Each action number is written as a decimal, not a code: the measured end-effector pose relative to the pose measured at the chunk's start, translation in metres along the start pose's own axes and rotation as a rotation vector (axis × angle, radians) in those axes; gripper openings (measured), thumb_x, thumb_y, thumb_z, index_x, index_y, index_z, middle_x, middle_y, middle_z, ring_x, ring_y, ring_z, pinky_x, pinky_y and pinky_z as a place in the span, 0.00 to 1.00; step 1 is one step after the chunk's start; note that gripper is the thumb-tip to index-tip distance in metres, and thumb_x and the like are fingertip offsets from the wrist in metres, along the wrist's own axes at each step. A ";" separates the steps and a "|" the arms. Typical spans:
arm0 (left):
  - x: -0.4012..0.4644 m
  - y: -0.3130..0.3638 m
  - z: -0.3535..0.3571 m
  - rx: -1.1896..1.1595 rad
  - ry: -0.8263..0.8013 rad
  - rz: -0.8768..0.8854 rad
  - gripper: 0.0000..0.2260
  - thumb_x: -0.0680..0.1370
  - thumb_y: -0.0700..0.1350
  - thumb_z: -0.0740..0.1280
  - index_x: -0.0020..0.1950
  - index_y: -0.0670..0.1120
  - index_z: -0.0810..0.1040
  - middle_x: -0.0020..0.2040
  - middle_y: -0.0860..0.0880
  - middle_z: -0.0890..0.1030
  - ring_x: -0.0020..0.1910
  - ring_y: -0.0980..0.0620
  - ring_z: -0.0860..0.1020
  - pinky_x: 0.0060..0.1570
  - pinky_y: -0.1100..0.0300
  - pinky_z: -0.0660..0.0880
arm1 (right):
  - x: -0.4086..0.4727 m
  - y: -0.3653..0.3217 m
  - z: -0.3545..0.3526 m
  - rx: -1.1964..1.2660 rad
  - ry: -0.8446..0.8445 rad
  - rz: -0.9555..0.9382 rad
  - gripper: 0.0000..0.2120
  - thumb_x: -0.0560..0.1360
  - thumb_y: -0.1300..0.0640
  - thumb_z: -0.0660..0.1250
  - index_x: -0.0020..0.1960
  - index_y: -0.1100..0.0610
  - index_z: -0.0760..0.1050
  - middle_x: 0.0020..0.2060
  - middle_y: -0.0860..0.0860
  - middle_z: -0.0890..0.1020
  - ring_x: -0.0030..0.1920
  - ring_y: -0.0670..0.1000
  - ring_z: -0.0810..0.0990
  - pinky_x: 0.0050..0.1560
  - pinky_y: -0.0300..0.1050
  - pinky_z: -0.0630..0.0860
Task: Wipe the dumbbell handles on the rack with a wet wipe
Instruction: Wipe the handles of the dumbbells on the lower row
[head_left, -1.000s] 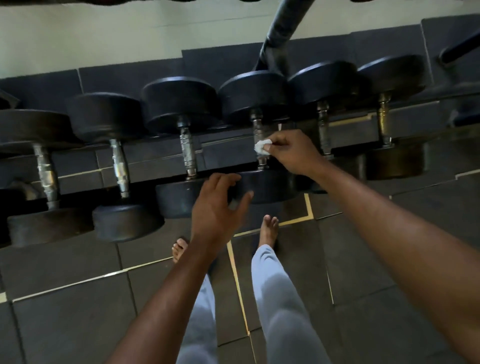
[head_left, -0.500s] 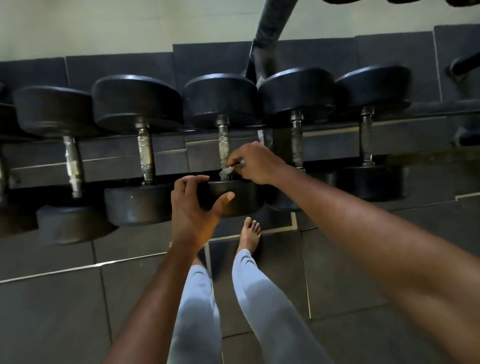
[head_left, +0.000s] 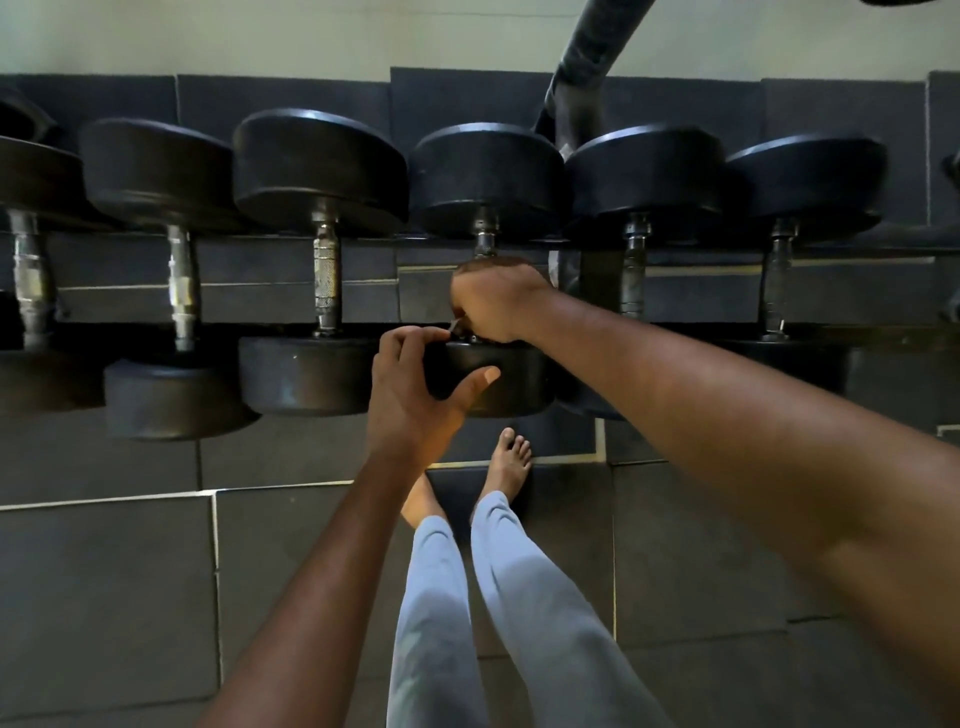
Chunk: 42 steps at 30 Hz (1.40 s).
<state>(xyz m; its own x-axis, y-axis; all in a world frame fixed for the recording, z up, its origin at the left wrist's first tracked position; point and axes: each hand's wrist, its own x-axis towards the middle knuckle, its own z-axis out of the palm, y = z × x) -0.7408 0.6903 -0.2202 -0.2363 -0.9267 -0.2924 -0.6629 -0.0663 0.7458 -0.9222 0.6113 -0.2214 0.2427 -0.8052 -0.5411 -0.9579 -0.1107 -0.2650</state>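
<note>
Right hand now closed round steel handle of middle black rubber dumbbell, white wet wipe nearly hidden, earlier pinched beside it; left hand grips near head; wiping underway.

Dim, soft light glints off the dumbbell tops before me, deep shadow beneath them, with wide-angle bending at the frame's edges.
</note>
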 end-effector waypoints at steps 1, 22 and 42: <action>-0.001 0.000 0.000 0.001 -0.002 -0.003 0.32 0.72 0.65 0.79 0.70 0.52 0.76 0.66 0.54 0.70 0.64 0.54 0.73 0.61 0.57 0.78 | -0.001 0.001 -0.001 0.014 0.009 0.004 0.04 0.81 0.55 0.69 0.55 0.51 0.80 0.47 0.50 0.80 0.48 0.53 0.79 0.46 0.49 0.71; 0.000 -0.006 0.003 -0.061 0.014 0.015 0.30 0.71 0.65 0.80 0.67 0.52 0.77 0.65 0.54 0.71 0.63 0.53 0.76 0.61 0.50 0.81 | -0.013 0.049 0.032 0.666 -0.180 0.394 0.11 0.82 0.57 0.71 0.64 0.53 0.81 0.54 0.52 0.84 0.51 0.50 0.80 0.49 0.44 0.74; 0.003 -0.006 -0.001 -0.076 -0.022 0.012 0.31 0.71 0.66 0.78 0.68 0.53 0.76 0.66 0.55 0.70 0.62 0.55 0.76 0.58 0.58 0.81 | -0.028 0.051 0.030 0.479 0.080 0.072 0.05 0.77 0.56 0.76 0.49 0.46 0.87 0.48 0.41 0.86 0.53 0.44 0.83 0.59 0.56 0.81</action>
<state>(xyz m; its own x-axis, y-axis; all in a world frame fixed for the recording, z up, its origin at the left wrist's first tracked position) -0.7369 0.6880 -0.2251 -0.2601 -0.9192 -0.2957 -0.6045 -0.0838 0.7922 -0.9729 0.6459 -0.2436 0.1476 -0.8450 -0.5139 -0.7890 0.2127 -0.5765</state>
